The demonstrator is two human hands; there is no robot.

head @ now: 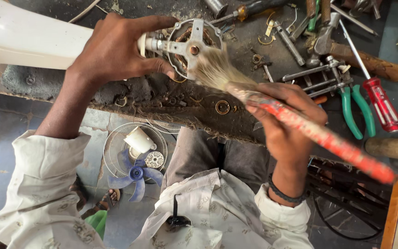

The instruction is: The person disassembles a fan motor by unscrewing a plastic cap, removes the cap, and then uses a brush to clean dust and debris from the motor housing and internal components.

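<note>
Left hand [116, 50] clamps the white fan housing [19, 39] on the workbench [236, 120], turning the exposed motor [192, 46] up for access. Right hand [284, 120] pinches a red-handled paintbrush [300, 122], bristles on the motor. Pliers [353, 103] and screwdriver [376, 94] lie at right, in reach.

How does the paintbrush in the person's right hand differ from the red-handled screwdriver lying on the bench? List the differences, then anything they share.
1. The paintbrush is gripped in the right hand; the screwdriver lies untouched on the bench.
2. The paintbrush ends in soft pale bristles pressed against the fan motor; the screwdriver ends in a thin bare metal shaft.
3. The paintbrush handle is worn, patchy red; the screwdriver handle is glossy, clear red.
Both are long, slanted and red-handled.
</note>
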